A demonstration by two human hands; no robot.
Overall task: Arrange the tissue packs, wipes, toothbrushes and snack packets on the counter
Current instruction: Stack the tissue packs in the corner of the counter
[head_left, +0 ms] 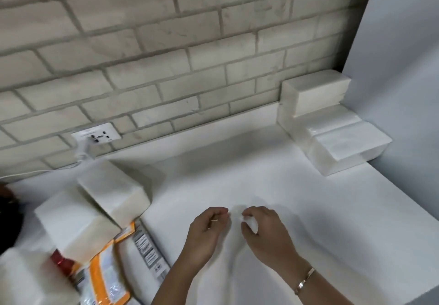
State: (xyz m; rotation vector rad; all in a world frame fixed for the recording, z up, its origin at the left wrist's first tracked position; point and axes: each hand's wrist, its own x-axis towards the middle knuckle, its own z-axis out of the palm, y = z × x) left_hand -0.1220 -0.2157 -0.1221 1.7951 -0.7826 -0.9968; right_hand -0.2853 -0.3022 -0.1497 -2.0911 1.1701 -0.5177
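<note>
Backdrop: pale brick wall (166,43) with a white wall socket (97,134), above a plain white counter (237,162).
Arranged: white plastic-wrapped tissue packs stacked in steps (332,126) in the back right corner.
Unsorted: two loose white tissue blocks (114,190) at the left; orange-and-white snack packets (104,273) and a long narrow barcoded pack (148,247) just in front of them.
Left hand (206,231): mid-counter, fingers curled; what it holds, if anything, is lost against the white.
Right hand (266,231): just beside it, curled likewise; grip cannot be told.
Key relation: the unsorted heap lies left of both hands, so the left hand is nearer. The closest block's long axis slants from the wall toward the front edge. The stack is well apart, back right.
</note>
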